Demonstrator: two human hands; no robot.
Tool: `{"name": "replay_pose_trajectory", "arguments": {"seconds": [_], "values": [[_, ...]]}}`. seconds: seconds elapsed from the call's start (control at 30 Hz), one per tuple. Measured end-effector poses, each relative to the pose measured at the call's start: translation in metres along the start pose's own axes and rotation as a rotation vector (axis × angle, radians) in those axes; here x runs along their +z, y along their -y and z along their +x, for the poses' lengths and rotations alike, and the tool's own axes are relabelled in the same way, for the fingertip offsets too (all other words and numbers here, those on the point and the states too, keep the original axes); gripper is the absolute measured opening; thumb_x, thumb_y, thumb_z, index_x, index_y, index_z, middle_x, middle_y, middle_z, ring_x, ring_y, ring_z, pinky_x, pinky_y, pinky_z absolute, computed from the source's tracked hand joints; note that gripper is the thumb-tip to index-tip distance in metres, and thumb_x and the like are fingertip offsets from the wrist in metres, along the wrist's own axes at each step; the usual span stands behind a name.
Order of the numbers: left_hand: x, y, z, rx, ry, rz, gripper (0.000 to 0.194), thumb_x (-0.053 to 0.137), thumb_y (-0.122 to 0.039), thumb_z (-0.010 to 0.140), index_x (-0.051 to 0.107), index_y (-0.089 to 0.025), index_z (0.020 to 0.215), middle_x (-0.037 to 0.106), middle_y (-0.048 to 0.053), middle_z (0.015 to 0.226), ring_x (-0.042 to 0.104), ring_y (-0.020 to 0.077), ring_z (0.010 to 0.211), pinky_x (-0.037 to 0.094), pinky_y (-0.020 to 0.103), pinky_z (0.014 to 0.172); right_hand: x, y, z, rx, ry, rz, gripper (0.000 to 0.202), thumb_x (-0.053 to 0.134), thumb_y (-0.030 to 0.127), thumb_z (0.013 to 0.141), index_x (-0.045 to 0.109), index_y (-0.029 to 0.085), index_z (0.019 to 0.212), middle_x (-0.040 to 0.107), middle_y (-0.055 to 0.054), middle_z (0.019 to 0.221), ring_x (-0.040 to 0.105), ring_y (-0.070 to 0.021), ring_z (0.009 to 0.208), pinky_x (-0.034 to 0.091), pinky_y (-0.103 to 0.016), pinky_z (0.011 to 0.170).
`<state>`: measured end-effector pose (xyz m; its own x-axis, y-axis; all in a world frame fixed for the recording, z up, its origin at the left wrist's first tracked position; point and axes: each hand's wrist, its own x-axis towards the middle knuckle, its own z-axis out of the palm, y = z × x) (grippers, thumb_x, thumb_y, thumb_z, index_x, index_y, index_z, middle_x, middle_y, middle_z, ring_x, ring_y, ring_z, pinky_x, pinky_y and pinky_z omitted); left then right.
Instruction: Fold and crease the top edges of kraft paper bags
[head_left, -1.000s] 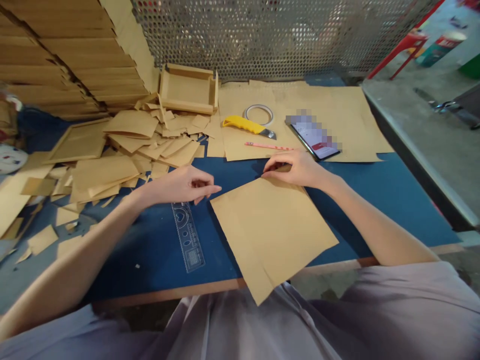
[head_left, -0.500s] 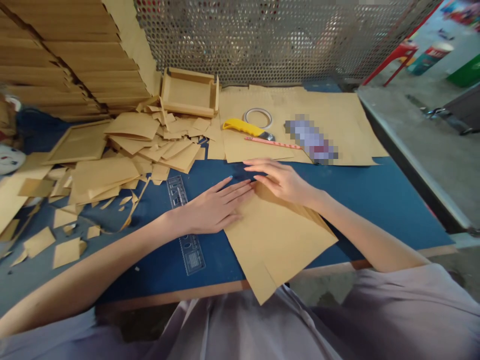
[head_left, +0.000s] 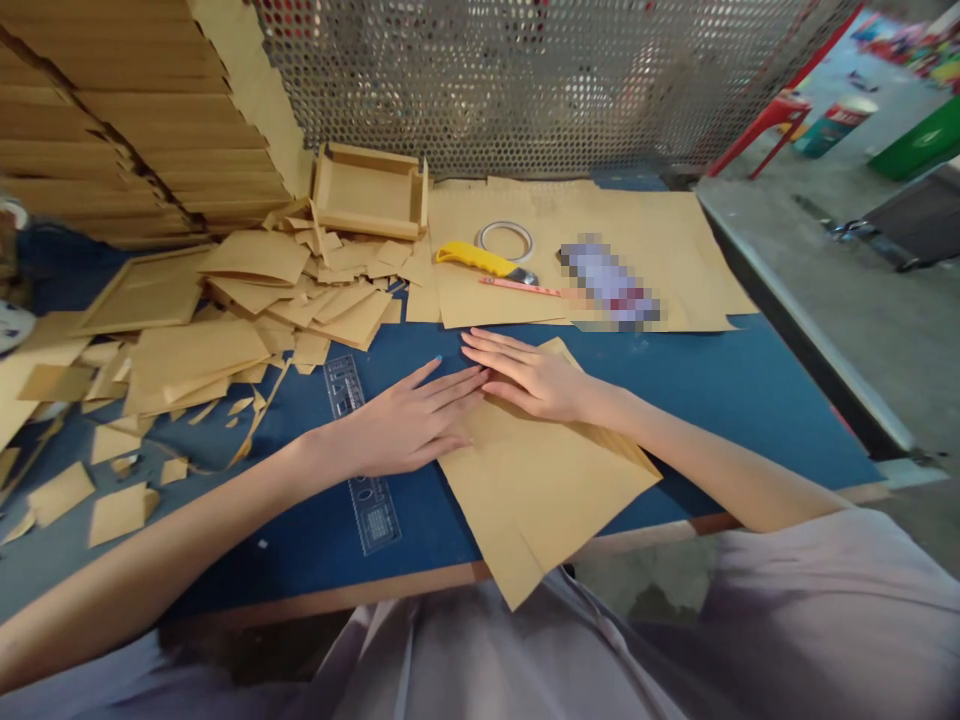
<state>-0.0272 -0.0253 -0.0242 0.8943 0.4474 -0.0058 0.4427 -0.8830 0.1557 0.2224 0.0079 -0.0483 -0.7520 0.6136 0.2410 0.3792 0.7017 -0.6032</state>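
A tan sheet of card (head_left: 547,490) lies at an angle on the blue tabletop (head_left: 720,400), one corner hanging past the front edge. Flat across its left edge rests my left hand (head_left: 409,420), fingers stretched out to the right. My right hand (head_left: 536,378) lies on the upper part of the sheet with its fingers extended leftward, their tips close to the left fingertips. The right side of the sheet looks folded or layered. Under my left wrist runs a clear stencil ruler (head_left: 375,515), its middle hidden.
Loose card scraps (head_left: 202,360) cover the left side. Behind are a small card tray (head_left: 367,195), a yellow cutter (head_left: 476,258), a tape roll (head_left: 505,241), a pink pencil (head_left: 520,287) and a blurred-out object (head_left: 611,283) on larger sheets. Stacked cardboard (head_left: 127,120) rises at back left.
My right hand has come down and flattened onto the sheet, its fingers reaching further left. A corner of card now shows behind it. The view has shifted slightly.
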Motion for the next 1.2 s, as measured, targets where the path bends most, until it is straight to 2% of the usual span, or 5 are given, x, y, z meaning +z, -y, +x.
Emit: {"name": "replay_pose_trajectory", "arguments": {"seconds": [0.27,0.47,0.63,0.77,1.2], "values": [[-0.013,0.009,-0.073,-0.266,-0.254,0.069,0.053,0.045,-0.034,0.099,0.036,-0.02,0.15,0.042,0.015,0.151,0.04,0.0326,0.14,0.036,0.053,0.114,-0.022,-0.012,0.004,0.219,-0.144,0.853,0.053,0.028,0.058,0.099,0.063,0.028,0.127,0.055,-0.002,0.144,0.042,-0.019,0.14,0.031,-0.042,0.119],[0.007,0.002,-0.1,-0.296,-0.177,0.097,0.087,0.045,-0.066,0.091,0.014,-0.019,0.157,0.03,0.019,0.156,0.029,0.0405,0.143,0.031,0.064,0.112,-0.036,-0.011,0.003,0.333,-0.394,0.812,0.057,0.036,0.069,0.091,0.068,0.025,0.107,0.067,-0.007,0.128,0.057,-0.0237,0.127,0.045,-0.043,0.107],[0.004,0.016,-0.093,-0.233,-0.217,0.088,0.09,0.054,-0.075,0.08,0.034,-0.02,0.148,0.047,0.02,0.145,0.042,0.039,0.136,0.03,0.059,0.114,-0.038,-0.016,-0.001,0.324,-0.5,0.79,0.048,0.046,0.063,0.09,0.07,0.023,0.099,0.072,-0.008,0.115,0.065,-0.0238,0.114,0.052,-0.039,0.095],[-0.009,0.038,-0.073,-0.133,-0.189,-0.059,0.066,0.062,-0.077,0.071,0.062,-0.019,0.104,0.063,0.014,0.115,0.056,0.0322,0.114,0.048,0.04,0.094,-0.033,-0.019,-0.001,0.329,-0.545,0.777,0.046,0.049,0.061,0.091,0.071,0.021,0.094,0.073,-0.009,0.108,0.068,-0.0226,0.106,0.055,-0.036,0.086],[-0.027,0.055,-0.035,-0.126,-0.098,-0.437,0.047,0.067,-0.062,0.08,0.051,-0.02,0.066,0.045,-0.002,0.063,0.041,0.013,0.058,0.032,0.026,0.057,-0.032,-0.008,0.0,0.346,-0.537,0.606,0.044,0.052,0.06,0.089,0.071,0.021,0.089,0.074,-0.009,0.1,0.068,-0.0207,0.099,0.055,-0.033,0.081]]}}
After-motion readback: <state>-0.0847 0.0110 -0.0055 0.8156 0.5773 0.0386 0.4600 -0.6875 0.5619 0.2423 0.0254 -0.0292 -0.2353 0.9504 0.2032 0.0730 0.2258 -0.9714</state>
